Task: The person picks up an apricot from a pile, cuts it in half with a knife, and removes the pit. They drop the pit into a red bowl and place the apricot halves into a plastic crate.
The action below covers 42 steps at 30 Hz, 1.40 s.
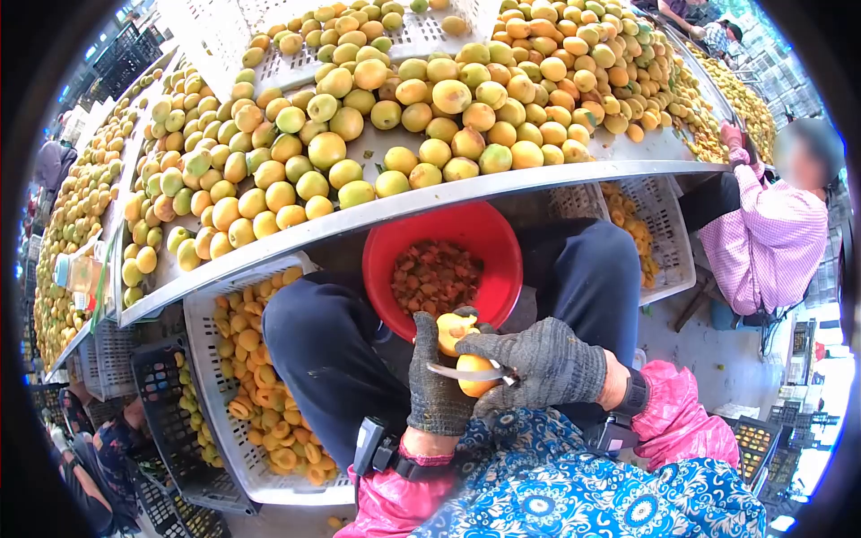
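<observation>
**Fruit** (pixel 473 368): one, orange-yellow, just below the near rim of the bowl (pixel 381 269), over the lap. A pale cut face shows at its top. It sits between the two grips and touches both.

**Left grip** (pixel 438 381): grey knit glove, closed round the fruit from the left, fingers curled behind it. Judged to be steadying the fruit against the blade.

**Right grip** (pixel 543 359): grey knit glove, closed on a knife (pixel 453 370). The handle is hidden inside the glove. The thin blade lies across the front of the fruit, pointing left.

**Bowl**: red, between the knees, holding reddish-brown bits, probably stones. Held low and close below the worktop, likely so that what drops from the fruit lands in it.

**Worktop** (pixel 538 177): metal edge just beyond the bowl, heaped with yellow and green fruit within arm's reach.

**Crate** (pixel 287 489): white, left of the bowl, holding cut fruit pieces.

**Second crate** (pixel 668 242): white, right of the bowl, also holding fruit pieces.

**Co-worker's sleeve** (pixel 762 242): pink check, well right of the bowl, with a pink-gloved hand at the worktop's far end.
</observation>
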Available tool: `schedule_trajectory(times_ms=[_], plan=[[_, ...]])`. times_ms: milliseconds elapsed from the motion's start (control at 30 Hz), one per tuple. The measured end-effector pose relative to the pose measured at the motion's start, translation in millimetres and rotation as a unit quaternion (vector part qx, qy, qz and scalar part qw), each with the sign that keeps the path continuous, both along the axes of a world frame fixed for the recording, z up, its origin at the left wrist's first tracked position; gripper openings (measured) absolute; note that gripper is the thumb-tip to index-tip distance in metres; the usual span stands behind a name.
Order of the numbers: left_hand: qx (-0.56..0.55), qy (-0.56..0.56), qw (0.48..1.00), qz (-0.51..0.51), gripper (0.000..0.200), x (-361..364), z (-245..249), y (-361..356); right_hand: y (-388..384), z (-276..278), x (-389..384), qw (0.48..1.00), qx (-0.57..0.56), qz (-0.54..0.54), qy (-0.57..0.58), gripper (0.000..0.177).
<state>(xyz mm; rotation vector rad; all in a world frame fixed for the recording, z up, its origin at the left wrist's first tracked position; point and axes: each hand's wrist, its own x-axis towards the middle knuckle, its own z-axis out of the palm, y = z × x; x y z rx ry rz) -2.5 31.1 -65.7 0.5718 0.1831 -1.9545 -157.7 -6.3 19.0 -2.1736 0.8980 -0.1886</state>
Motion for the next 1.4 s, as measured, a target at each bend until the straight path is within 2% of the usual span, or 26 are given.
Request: schedule_trajectory(times_ms=[67,100,167,233,300,400,433,467,500,533,567,633,667,733,767,833,900,967,1033,1100,1133,1167,1233,1267,1367,1400], plan=[[0.053,-0.005,0.998,0.042,0.063,-4,-6,5,4,-4,2,0.997,-0.073,0.017,0.018,0.070],[0.063,0.023,0.996,0.052,0.061,-5,-9,5,6,-5,4,0.997,-0.070,0.014,0.021,0.070],[0.029,0.071,0.996,0.050,0.059,-4,-16,6,11,-8,9,0.993,-0.106,0.024,0.054,0.070],[0.026,0.044,0.998,0.048,0.058,-2,-17,8,12,-12,5,0.994,-0.096,0.020,0.048,0.068],[0.023,0.018,0.999,0.043,0.057,-4,-14,8,11,-14,1,0.999,-0.037,0.002,-0.022,0.064],[0.083,-0.026,0.995,0.049,0.056,-7,-4,10,5,-2,-2,0.999,0.036,0.008,0.000,0.048],[0.085,-0.027,0.995,0.047,0.056,-8,-3,10,3,-6,-2,0.999,0.038,0.006,0.000,0.048],[0.100,-0.027,0.994,0.030,0.058,-10,0,11,-1,-7,2,0.987,0.083,-0.066,-0.118,0.041],[0.115,-0.028,0.993,0.012,0.059,-11,2,12,-6,-4,7,0.954,0.127,-0.137,-0.234,0.034],[0.127,-0.030,0.991,-0.004,0.060,-12,3,11,-9,14,2,0.890,0.320,-0.254,-0.205,0.026],[0.127,-0.032,0.991,-0.007,0.060,-13,2,10,-15,-14,0,0.903,0.161,-0.264,-0.297,0.022],[0.041,0.119,0.990,-0.063,0.066,-16,-3,10,-29,3,-3,0.769,0.325,-0.314,-0.453,0.027],[0.053,0.130,0.987,-0.073,0.070,-19,2,10,-34,2,-2,0.767,0.325,-0.318,-0.453,0.027],[0.061,0.127,0.987,-0.083,0.070,-21,9,7,-42,-1,7,0.697,0.308,-0.346,-0.548,0.034],[0.066,0.125,0.986,-0.088,0.071,-22,10,5,-44,0,8,0.694,0.307,-0.348,-0.550,0.034],[0.073,0.129,0.984,-0.100,0.071,-24,6,6,-48,2,9,0.714,0.283,-0.396,-0.504,0.047],[0.033,0.136,0.982,-0.124,0.070,-25,2,7,-49,-4,8,0.706,0.271,-0.386,-0.529,0.044],[0.044,0.175,0.977,-0.115,0.067,-28,8,7,-49,-5,14,0.729,0.278,-0.404,-0.477,0.037],[0.069,0.154,0.981,-0.101,0.063,-30,10,5,-47,-10,17,0.718,0.285,-0.412,-0.483,0.032],[0.090,0.132,0.982,-0.098,0.060,-30,14,1,-46,-12,19,0.701,0.287,-0.440,-0.483,0.030],[0.110,0.111,0.983,-0.096,0.058,-31,15,0,-48,-9,17,0.664,0.356,-0.448,-0.482,0.030],[0.112,0.111,0.983,-0.098,0.058,-30,16,0,-49,-12,15,0.662,0.357,-0.450,-0.481,0.030],[0.098,0.112,0.985,-0.092,0.054,-30,16,0,-52,-21,11,0.580,0.437,-0.421,-0.543,0.025],[0.099,0.112,0.984,-0.094,0.054,-29,16,0,-55,-25,10,0.566,0.454,-0.426,-0.541,0.027],[0.095,0.110,0.984,-0.100,0.054,-30,14,-2,-59,-33,10,0.583,0.451,-0.417,-0.531,0.028],[0.084,0.094,0.985,-0.117,0.055,-31,11,-2,-60,-28,13,0.638,0.433,-0.406,-0.491,0.028]])
